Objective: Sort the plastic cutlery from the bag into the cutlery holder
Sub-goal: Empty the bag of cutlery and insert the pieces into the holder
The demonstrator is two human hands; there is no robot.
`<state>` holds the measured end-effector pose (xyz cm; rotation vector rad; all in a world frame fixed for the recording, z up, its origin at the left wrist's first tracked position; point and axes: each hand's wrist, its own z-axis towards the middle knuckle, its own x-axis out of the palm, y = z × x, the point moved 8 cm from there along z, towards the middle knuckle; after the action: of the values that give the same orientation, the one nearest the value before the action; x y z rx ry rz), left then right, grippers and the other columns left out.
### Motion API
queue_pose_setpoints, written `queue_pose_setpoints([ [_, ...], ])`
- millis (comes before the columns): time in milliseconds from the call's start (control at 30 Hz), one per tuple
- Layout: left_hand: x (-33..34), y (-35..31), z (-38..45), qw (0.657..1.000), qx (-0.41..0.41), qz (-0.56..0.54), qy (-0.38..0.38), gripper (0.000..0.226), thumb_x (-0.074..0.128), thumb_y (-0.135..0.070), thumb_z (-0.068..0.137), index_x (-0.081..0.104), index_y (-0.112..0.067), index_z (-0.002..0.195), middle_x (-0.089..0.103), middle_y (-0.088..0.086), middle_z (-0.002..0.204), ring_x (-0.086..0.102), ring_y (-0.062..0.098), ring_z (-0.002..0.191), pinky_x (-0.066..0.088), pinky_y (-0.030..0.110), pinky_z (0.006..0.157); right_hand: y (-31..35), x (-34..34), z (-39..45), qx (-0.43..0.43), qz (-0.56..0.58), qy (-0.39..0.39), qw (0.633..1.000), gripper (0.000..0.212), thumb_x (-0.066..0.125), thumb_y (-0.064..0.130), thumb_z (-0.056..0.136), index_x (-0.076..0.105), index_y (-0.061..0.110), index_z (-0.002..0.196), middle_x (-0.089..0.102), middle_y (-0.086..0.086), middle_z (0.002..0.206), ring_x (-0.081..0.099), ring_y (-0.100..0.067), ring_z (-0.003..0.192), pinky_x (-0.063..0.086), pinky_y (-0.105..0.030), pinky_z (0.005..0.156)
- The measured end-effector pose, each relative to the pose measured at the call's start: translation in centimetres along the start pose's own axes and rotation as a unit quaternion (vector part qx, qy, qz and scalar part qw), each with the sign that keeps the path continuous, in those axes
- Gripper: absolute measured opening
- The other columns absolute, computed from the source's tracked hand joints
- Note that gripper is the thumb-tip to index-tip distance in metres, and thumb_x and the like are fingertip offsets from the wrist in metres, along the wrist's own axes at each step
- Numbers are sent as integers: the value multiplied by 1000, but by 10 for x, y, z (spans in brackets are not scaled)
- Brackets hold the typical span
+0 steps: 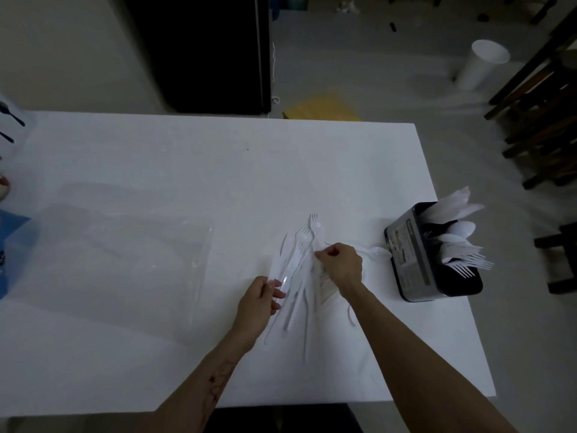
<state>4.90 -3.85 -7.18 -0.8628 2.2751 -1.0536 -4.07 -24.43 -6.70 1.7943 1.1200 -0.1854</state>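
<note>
A white tabletop (187, 157) fills the dim view; loose plastic cutlery (296, 270) lies near its front edge between both hands; the left hand (257, 303) pinches a handle, the right hand (340, 264) curls closed over the pile; the cutlery holder (415, 260) stands at the right edge, the empty bag (125, 245) toward the left.

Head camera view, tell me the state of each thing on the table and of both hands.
Clear plastic bag: flat, looks emptied.
Loose cutlery pile: unsorted on table.
Cutlery holder: upright, partly filled.
Lone spoon: lying beside holder.
Left hand: fingers on pile.
Right hand: pinching a piece.
</note>
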Motion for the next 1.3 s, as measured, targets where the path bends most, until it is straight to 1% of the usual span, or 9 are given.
queue_pose_setpoints([
  [133, 10, 2, 4, 996, -25, -83, 19, 21, 41, -21, 101, 60, -16, 97, 71, 9, 100, 67, 18, 81, 53, 27, 75, 9, -4, -8, -17, 122, 70, 990, 15, 63, 17, 86, 51, 13, 77, 74, -4, 83, 65, -12, 61, 43, -25, 53],
  [233, 22, -2, 2, 992, -32, -103, 58, 20, 44, -26, 100, 59, -13, 104, 71, 7, 106, 69, 22, 95, 54, 33, 87, 17, 9, -17, -10, 207, 155, 966, 16, 68, 16, 89, 56, 11, 80, 74, -9, 87, 64, -13, 68, 47, -24, 56],
  [333, 34, -7, -3, 987, -39, -116, 103, 21, 46, -30, 100, 56, -15, 110, 71, 3, 103, 70, 20, 88, 55, 31, 82, 19, 25, -28, 3, 238, 203, 950, 15, 74, 15, 87, 63, 6, 81, 66, -9, 76, 65, -12, 66, 51, -21, 59],
  [433, 32, -2, -1, 989, -38, -111, 88, 16, 47, -20, 99, 55, -9, 108, 60, 5, 90, 54, 13, 65, 51, 24, 65, 12, 28, -27, -8, 187, 164, 969, 19, 75, 19, 86, 65, 3, 87, 69, -9, 79, 66, -12, 62, 52, -20, 56],
  [567, 13, 12, 3, 994, -56, -90, 22, 10, 41, -12, 100, 49, -8, 103, 53, 5, 87, 44, 10, 61, 47, 17, 54, -1, 4, -16, -53, -14, -27, 998, 25, 73, 28, 86, 57, 10, 95, 66, -2, 83, 65, -18, 73, 50, -27, 62],
  [767, 3, 16, -1, 997, -52, -49, 15, 14, 44, -20, 99, 49, -9, 106, 55, 5, 84, 48, 14, 64, 46, 24, 61, -9, 14, -10, -44, -115, 9, 992, 22, 73, 31, 83, 58, 17, 90, 63, 4, 84, 61, -16, 80, 49, -31, 70],
  [1133, 25, 6, -7, 995, -40, -73, 45, 5, 42, -19, 100, 46, -18, 104, 65, 2, 108, 67, 20, 92, 53, 27, 80, 17, 9, -22, -19, 142, 97, 985, 18, 63, 5, 85, 48, 8, 76, 73, -21, 83, 64, -18, 55, 59, -29, 57],
  [1233, 35, 4, -11, 991, -36, -85, 99, 16, 46, -26, 99, 47, -15, 110, 65, 5, 108, 68, 18, 92, 52, 26, 80, 22, 24, -30, -25, 143, 183, 972, 25, 74, 16, 85, 53, 7, 76, 72, -17, 77, 70, -23, 62, 62, -41, 75],
  [1300, 37, 7, -11, 991, -37, -67, 107, 14, 48, -19, 98, 48, -12, 111, 64, 7, 104, 65, 18, 85, 53, 27, 79, 21, 26, -34, -27, 129, 192, 973, 33, 76, 31, 85, 55, 6, 80, 70, -13, 75, 72, -24, 62, 62, -37, 72],
])
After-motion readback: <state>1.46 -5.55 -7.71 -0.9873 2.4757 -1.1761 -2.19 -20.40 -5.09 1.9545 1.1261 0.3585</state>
